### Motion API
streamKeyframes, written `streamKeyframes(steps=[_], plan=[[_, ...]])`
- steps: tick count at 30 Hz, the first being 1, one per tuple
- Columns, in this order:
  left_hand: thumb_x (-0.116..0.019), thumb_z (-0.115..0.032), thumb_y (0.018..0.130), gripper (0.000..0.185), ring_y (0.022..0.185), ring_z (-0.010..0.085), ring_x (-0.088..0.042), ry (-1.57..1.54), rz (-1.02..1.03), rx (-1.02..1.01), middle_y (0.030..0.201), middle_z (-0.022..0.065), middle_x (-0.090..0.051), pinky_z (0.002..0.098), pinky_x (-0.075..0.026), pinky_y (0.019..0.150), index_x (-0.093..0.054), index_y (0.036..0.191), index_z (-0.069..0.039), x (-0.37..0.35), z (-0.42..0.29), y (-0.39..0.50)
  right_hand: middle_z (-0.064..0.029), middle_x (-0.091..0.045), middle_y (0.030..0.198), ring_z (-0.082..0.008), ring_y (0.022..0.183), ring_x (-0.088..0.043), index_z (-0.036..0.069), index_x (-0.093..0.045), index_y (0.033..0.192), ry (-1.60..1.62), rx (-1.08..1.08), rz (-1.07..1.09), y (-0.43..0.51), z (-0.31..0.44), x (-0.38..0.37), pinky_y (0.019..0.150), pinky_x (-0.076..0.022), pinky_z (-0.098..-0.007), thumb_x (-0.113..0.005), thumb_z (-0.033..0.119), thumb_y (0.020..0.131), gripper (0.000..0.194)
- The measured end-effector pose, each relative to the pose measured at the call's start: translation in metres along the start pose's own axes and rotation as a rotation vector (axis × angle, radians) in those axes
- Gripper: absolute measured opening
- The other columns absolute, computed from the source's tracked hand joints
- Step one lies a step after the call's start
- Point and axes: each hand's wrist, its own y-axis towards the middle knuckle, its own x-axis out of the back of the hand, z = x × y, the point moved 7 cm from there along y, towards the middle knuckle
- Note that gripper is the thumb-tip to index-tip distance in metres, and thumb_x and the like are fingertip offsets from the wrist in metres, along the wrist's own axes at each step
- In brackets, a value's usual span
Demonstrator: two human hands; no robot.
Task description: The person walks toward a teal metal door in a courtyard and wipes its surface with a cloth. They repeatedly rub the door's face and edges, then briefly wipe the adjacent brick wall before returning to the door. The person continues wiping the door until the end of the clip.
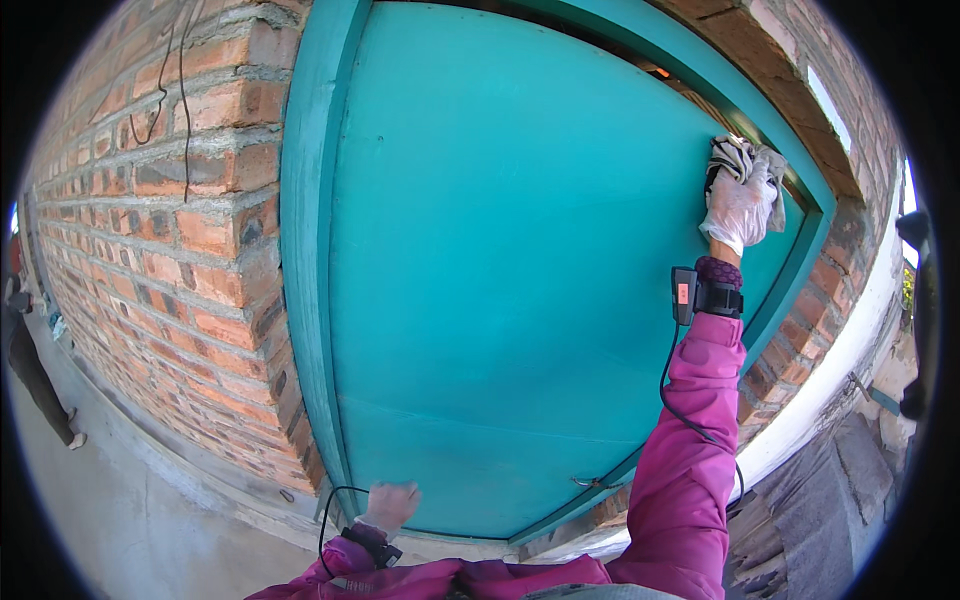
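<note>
A large turquoise door panel (495,247) stands before me in a turquoise frame (309,225). My right hand (739,202), in a thin translucent glove, is raised to the upper right part of the panel beside the frame. It presses a bunched grey and white cloth (735,154) there. Low at the left, my left hand (391,506), gloved too, hangs in front of the panel's bottom edge; it is blurred, with fingers curled, and no object shows in it. Both wrists carry strapped devices with black cables. A small metal latch or wire (589,481) sits at the panel's lower right.
Brick wall (217,247) flanks the frame on the left, with thin wires (184,105) hanging down. A person (37,367) stands on the concrete floor (172,525) at the far left. Grey sheets or cloth (802,517) lie at the lower right, beside a white ledge (825,390).
</note>
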Motion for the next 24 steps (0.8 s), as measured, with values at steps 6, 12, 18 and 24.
streamKeyframes(steps=[6, 12, 18, 24], plan=[[-0.056, -0.031, 0.092, 0.027, 0.059, 0.0395, -0.065, -0.012, -0.044, 0.052, 0.064, 0.0162, -0.064, 0.0519, -0.052, 0.055, -0.062, 0.077, -0.009, 0.025, 0.032, -0.02, -0.0206, -0.061, 0.122, -0.0393, 0.107, -0.063, 0.019, -0.059, 0.14, 0.178, 0.266, -0.014, -0.05, 0.168, 0.016, 0.086, -0.0535, -0.0472, -0.07, 0.014, 0.074, 0.067], [-0.056, -0.031, 0.093, 0.027, 0.06, 0.0373, -0.066, 0.023, -0.046, 0.172, 0.063, 0.0153, -0.064, 0.0496, -0.052, 0.057, -0.063, 0.077, -0.01, 0.046, 0.063, -0.047, -0.0062, -0.064, 0.117, -0.0338, 0.098, -0.061, 0.026, -0.064, 0.131, 0.289, 0.526, -0.044, -0.104, 0.321, 0.032, 0.079, -0.0543, -0.0431, -0.075, 0.008, 0.066, 0.068], [-0.057, -0.03, 0.092, 0.026, 0.06, 0.0385, -0.066, 0.036, -0.065, 0.223, 0.064, 0.0164, -0.064, 0.0508, -0.052, 0.057, -0.064, 0.079, -0.01, 0.061, 0.08, -0.069, -0.0012, -0.063, 0.111, -0.0257, 0.091, -0.061, 0.022, -0.066, 0.116, 0.321, 0.75, -0.047, -0.182, 0.406, 0.047, 0.072, -0.048, -0.0438, -0.072, 0.01, 0.072, 0.047], [-0.059, -0.035, 0.091, 0.025, 0.065, 0.0415, -0.066, 0.002, -0.007, 0.239, 0.067, 0.0186, -0.065, 0.0538, -0.051, 0.059, -0.065, 0.082, -0.011, 0.052, 0.093, -0.073, 0.0007, -0.063, 0.103, -0.0204, 0.076, -0.06, 0.024, -0.066, 0.115, 0.439, 0.861, 0.028, -0.237, 0.358, 0.061, 0.066, -0.0469, -0.0413, -0.068, 0.014, 0.078, 0.038]])
